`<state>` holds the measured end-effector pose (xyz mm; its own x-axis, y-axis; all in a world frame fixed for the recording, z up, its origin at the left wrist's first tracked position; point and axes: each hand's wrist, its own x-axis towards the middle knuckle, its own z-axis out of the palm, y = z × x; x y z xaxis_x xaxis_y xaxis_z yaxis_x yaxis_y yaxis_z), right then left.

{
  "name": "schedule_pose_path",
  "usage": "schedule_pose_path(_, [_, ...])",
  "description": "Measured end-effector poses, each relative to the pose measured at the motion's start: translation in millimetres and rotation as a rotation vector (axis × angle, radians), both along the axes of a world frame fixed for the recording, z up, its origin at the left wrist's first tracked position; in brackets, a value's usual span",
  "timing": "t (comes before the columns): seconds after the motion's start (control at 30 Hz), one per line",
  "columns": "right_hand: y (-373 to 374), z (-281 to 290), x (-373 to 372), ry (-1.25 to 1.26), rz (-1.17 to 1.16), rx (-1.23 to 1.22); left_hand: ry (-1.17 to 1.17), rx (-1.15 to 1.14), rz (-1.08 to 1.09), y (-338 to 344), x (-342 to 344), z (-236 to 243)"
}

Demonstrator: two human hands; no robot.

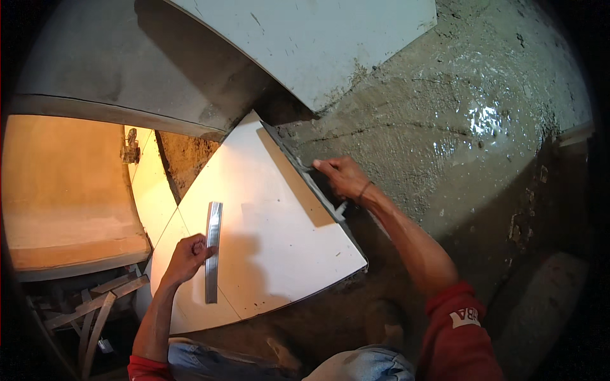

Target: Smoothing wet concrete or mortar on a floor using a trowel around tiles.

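Observation:
My left hand (186, 259) is closed around a short, shiny metal bar (212, 279) with straight edges. The bar is held over a large pale tile (279, 247) and casts a shadow on it. On the far side, my right hand (343, 178) is closed on a long grey flat trowel (318, 190) smeared with mortar. The trowel stands along the tile's right edge, and its grip is mostly hidden by my fingers. Beyond that edge spreads wet grey mortar (406, 159).
A big pale slab (318, 44) lies at the top, over the mortar. A grey ledge (121, 70) crosses the upper left, beside a warmly lit panel (70, 184). Wooden pieces (95, 311) stand at the lower left. My boot (384, 320) is near the tile's front edge.

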<state>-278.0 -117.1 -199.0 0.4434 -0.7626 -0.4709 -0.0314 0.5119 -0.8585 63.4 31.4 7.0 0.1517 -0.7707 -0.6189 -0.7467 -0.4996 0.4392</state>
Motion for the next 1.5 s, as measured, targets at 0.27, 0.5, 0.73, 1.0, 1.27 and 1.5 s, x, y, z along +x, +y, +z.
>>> schedule_pose_path(0.27, [16, 17, -12, -0.026, 0.013, -0.086, -0.010, 0.021, 0.072, 21, 18, 11])
schedule_pose_path(0.5, [9, 9, -35, -0.018, -0.077, -0.019, 0.039, 0.017, 0.048, 5, 5, 1])
schedule_pose_path(0.73, [-38, 0, 28, -0.023, -0.014, -0.048, 0.015, 0.021, 0.086, 10, 7, 5])
schedule_pose_path(1.0, [69, 24, -76, 0.001, 0.104, 0.048, -0.010, 0.022, 0.020, -1, 2, -2])
schedule_pose_path(1.27, [-5, 5, -39, -0.132, 0.002, -0.016, -0.010, 0.015, 0.041, 2, -3, 2])
schedule_pose_path(1.5, [-46, -2, 23, -0.054, 0.058, -0.093, -0.004, 0.011, 0.069, 18, 14, 4])
